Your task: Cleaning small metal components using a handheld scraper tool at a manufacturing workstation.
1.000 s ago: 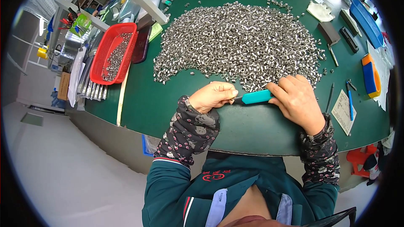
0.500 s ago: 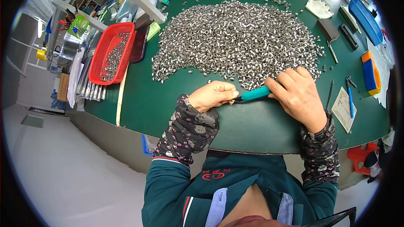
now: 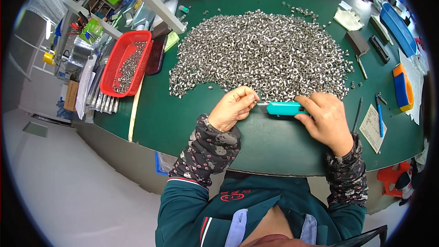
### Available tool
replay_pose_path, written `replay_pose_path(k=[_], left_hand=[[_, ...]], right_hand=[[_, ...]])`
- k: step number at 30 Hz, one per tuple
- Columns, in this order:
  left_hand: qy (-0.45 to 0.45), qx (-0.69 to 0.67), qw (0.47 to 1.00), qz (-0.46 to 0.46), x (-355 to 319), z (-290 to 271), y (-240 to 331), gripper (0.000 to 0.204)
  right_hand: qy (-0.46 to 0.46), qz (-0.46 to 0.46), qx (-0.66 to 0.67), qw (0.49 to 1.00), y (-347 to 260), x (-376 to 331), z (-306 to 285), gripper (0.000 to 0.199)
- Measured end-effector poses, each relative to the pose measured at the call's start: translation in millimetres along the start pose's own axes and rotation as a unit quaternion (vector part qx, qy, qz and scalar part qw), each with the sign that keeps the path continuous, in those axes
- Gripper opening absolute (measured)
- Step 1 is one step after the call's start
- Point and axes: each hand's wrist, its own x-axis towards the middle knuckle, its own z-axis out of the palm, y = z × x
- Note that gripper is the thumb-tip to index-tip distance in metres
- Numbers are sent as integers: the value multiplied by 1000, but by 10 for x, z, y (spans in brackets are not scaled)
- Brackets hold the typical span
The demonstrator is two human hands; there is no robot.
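Note:
My right hand (image 3: 325, 118) is closed round a teal utility knife (image 3: 284, 109), held level with its thin tip pointing left. At that tip, the thumb and fingers of my left hand (image 3: 234, 107) pinch a tiny metal piece. It looks like one of the short metal rings, though the fingertips hide most of it. Just beyond both hands, a broad pile of short shiny metal rings (image 3: 265, 55) covers the middle of the green table (image 3: 274, 148).
A red plastic basket (image 3: 106, 75) with more rings stands at the left. To the right lie a blue pen (image 3: 380, 112) on a paper slip (image 3: 369, 132), a blue-and-orange tape roll (image 3: 402, 89), a grey block (image 3: 357, 42) and a blue tray (image 3: 397, 27).
The knife has turned so its broad side shows, and its tip sits slightly away from the left fingertips. The whole view has shifted a little.

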Motion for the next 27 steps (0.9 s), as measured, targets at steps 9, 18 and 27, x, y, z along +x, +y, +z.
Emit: replay_pose_path(k=[9,18,27], left_hand=[[32,-25,995,96,24,-5,-23,10],[36,-34,991,120,41,31,-66,8],[69,-2,987,142,25,61,-95,9]], right_hand=[[-59,137,139,979,-61,-34,102,23],[-89,182,216,955,-41,-50,186,23],[-96,187,225,951,-50,-52,184,23]])
